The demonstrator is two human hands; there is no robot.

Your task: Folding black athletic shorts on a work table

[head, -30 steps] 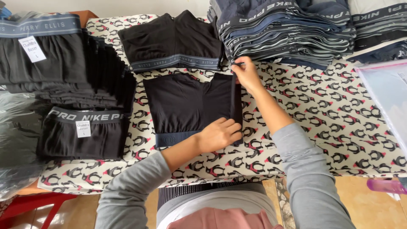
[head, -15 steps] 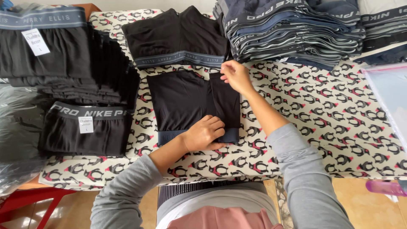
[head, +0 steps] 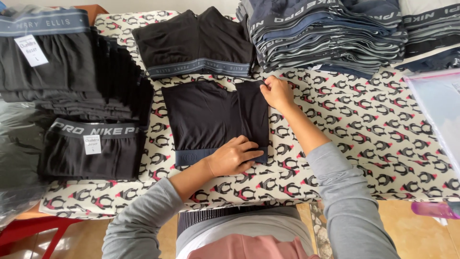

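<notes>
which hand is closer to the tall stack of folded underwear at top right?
Right. The right hand pinches the far right corner of the black underwear being folded, just below the stack. The left hand presses the near waistband edge, farther from it.

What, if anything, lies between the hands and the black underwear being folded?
Nothing visible. The left hand presses flat on the black underwear near its waistband, and the right hand pinches its folded top right corner; both touch it directly.
</notes>
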